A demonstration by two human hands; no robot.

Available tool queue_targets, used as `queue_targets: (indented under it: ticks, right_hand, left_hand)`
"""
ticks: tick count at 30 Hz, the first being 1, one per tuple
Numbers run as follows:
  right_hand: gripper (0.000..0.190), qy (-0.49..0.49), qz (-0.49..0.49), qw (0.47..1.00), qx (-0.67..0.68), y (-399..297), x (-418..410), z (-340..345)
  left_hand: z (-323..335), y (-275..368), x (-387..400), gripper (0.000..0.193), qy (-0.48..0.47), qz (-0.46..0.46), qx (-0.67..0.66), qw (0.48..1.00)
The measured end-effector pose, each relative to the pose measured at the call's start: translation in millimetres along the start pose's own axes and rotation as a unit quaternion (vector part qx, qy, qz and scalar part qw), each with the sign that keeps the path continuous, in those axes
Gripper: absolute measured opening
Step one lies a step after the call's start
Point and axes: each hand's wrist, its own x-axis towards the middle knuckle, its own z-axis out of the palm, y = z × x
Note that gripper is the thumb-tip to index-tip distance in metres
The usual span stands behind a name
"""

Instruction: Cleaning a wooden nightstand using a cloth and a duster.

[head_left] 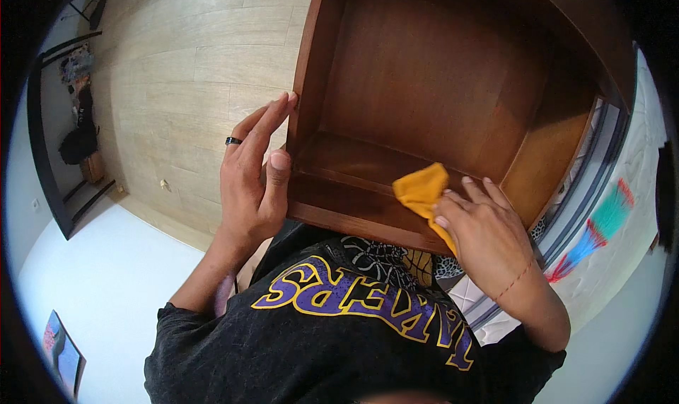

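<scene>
Before me is an open dark brown wooden box [435, 80], a cabinet or a drawer, with its hollow facing me. My right hand [480, 221] holds a yellow cloth [423, 186] at the box's near right part. One end of the cloth sticks out past the fingers, above the inner ledge by the near rim. My left hand [254, 165] is raised at the box's left side, fingers stretched out and fingertips at the outer edge. A black ring is on one of its fingers, and nothing is held in it.
A multicoloured duster [599, 226] lies on a pale mattress [620, 255] to the right. Light wood-look floor [212, 75] spreads out on the left, with a small scrap [164, 184] on it. Farther left, a black frame [40, 139] stands around a dark bag [78, 145] and other items.
</scene>
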Motion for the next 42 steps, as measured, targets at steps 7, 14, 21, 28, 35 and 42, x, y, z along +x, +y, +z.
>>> queue_targets:
  ticks: [7,14,21,28,35,42]
  right_hand:
    - [0.022,-0.064,0.081,0.98,0.17,-2,47,0]
    - [0.036,0.011,-0.027,0.996,0.09,-20,63,8]
    - [0.052,-0.237,0.203,0.944,0.11,11,35,-28]
    - [0.049,-0.002,0.045,0.998,0.052,9,53,13]
    - [0.048,-0.137,-0.22,0.954,0.148,-41,174,26]
    - [0.063,-0.108,-0.088,0.99,0.001,-18,118,18]
  left_hand:
    - [0,2,3,0.058,-0.012,0.001,-0.001,1.0]
    - [8,-1,5,0.056,-0.019,0.001,-0.011,1.0]
    - [1,-1,1,0.058,-0.001,-0.019,-0.035,0.999]
    - [4,0,4,0.056,0.002,0.015,-0.031,0.999]
    - [9,-2,3,0.053,0.013,0.023,-0.029,0.999]
    - [-1,-4,-1,0.054,0.026,0.019,-0.031,0.999]
